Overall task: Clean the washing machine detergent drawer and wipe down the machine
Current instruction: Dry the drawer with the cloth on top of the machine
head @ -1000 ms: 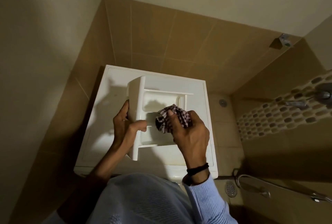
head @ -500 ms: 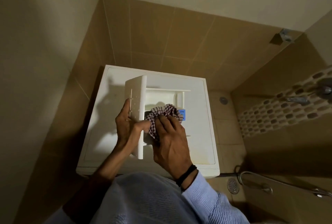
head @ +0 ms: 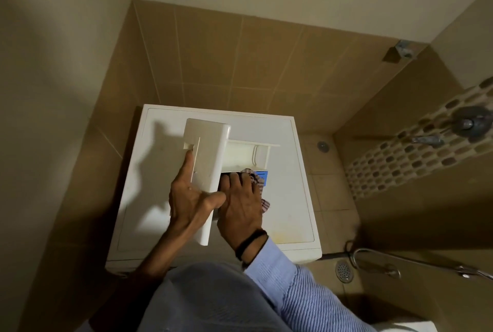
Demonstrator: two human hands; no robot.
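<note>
The white detergent drawer [head: 210,150] is held above the white washing machine top [head: 288,171], its front panel turned towards me. My left hand [head: 189,193] grips that front panel, fingers on its face and thumb around its edge. My right hand [head: 240,206] is shut on a red-and-white checked cloth [head: 257,179] and presses it into the drawer's compartments. A blue insert [head: 264,175] shows just beyond the cloth. Most of the cloth is hidden under my fingers.
The machine stands in a tiled corner, with walls close at the left and back. To the right lies a shower area with a floor drain [head: 344,270], a metal hose [head: 378,259], a wall tap [head: 426,139] and a mosaic strip.
The drawer has turned so its front panel faces me more. My right hand with the cloth has pushed lower and deeper into the compartments. The camera has tilted slightly.
</note>
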